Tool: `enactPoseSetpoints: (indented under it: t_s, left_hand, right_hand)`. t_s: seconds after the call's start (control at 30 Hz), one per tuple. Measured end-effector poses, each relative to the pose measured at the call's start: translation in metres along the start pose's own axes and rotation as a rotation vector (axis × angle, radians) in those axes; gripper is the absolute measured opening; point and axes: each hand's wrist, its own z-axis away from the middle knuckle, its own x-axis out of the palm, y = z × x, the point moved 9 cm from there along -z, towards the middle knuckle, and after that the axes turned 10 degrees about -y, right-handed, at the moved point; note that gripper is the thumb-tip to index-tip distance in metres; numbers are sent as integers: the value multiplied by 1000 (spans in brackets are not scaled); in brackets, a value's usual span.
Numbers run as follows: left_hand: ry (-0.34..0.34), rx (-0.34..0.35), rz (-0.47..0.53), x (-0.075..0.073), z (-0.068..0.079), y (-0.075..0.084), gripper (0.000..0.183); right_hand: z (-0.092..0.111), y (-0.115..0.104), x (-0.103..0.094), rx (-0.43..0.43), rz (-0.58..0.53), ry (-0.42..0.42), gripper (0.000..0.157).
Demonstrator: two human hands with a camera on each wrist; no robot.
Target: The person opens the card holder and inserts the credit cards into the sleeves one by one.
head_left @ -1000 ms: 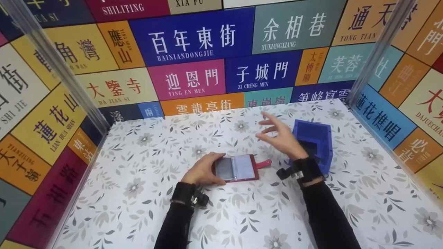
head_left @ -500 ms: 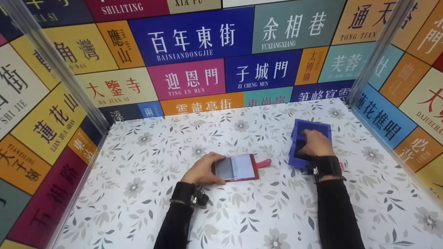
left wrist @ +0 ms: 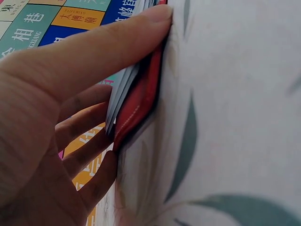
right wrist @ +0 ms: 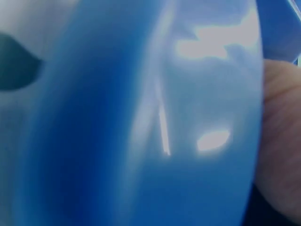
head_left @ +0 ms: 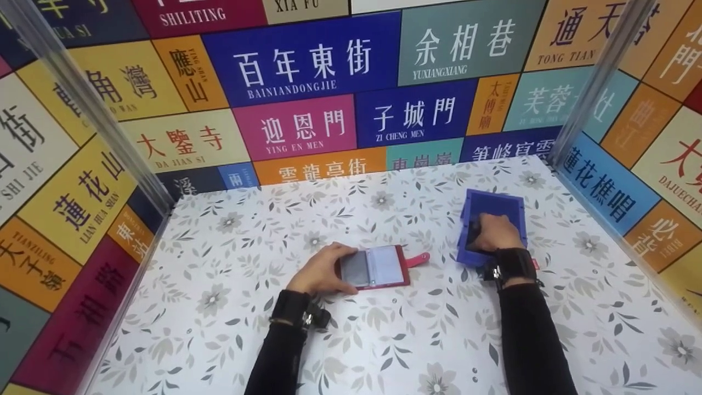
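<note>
A small red card holder [head_left: 405, 266] lies open on the table, with clear sleeves showing and its pink snap strap [head_left: 419, 259] pointing right. My left hand [head_left: 321, 269] grips its left end. In the left wrist view the thumb [left wrist: 117, 47] lies along one edge of the card holder, and the fingers [left wrist: 89, 122] reach to its other side. My right hand [head_left: 498, 233] is down inside a blue plastic bin [head_left: 493, 198], beside something dark [head_left: 474, 230]. Its fingertips are hidden, so I cannot tell whether they hold it. The bin's wall [right wrist: 202, 179] fills most of the right wrist view.
The table [head_left: 219, 340] has a white cover with grey flowers and leaves. Colourful sign-printed panels [head_left: 301, 60] stand along the back and both sides, with clear corner strips [head_left: 598, 82]. A small red tag [head_left: 536, 264] shows by the right wrist.
My right hand has moved from above the table, left of the bin, down into it, and its fingers have since drawn in beside the dark thing. The left hand and card holder stay put.
</note>
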Motion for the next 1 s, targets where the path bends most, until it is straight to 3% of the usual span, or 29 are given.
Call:
enactPoseSetpoints:
  t_s: [0.17, 0.4, 0.6, 0.7, 0.8, 0.9, 1.0]
  left_hand:
    - [2, 2, 1, 1, 0, -1, 95]
    - [-3, 11, -14, 0, -2, -2, 94]
    - [-5, 19, -22, 2, -1, -2, 94]
    - [-4, 20, -19, 2, -1, -2, 94]
    - [-3, 25, -14, 2, 0, -1, 94]
    - [-1, 29, -11, 1, 1, 0, 94]
    - [1, 32, -8, 0, 1, 2, 94]
  right_hand:
    - [-1, -2, -2, -40, -30, 41, 51]
    - [-1, 0, -4, -64, -77, 59, 48]
    - [-2, -4, -7, -52, -5, 105, 28]
    - [-1, -9, -11, -54, 68, 168, 23]
    - [2, -11, -22, -47, 112, 289, 19]
    - [8, -8, -31, -25, 90, 407, 17]
    - [12, -4, -37, -12, 16, 471, 18]
